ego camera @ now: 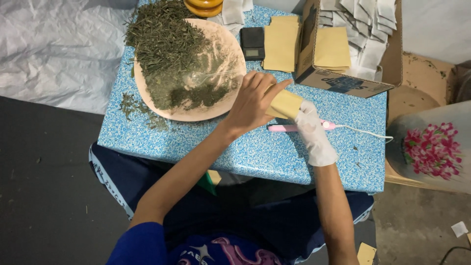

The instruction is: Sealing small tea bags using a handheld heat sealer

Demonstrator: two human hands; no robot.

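Where blue speckled table [235, 147] stands | dark floor [44, 196] (perhaps concrete) | white sheet [54, 49]

light: soft, even overhead | shadows: faint under arms | glare: none | focus: sharp, slight wide-angle edge stretch

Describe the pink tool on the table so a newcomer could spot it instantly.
Start at the blue speckled table, then look to its near right part under the white-gloved right hand. The slim pink sealer wand lies flat there, with a white cord trailing right; nothing else on the table is pink.
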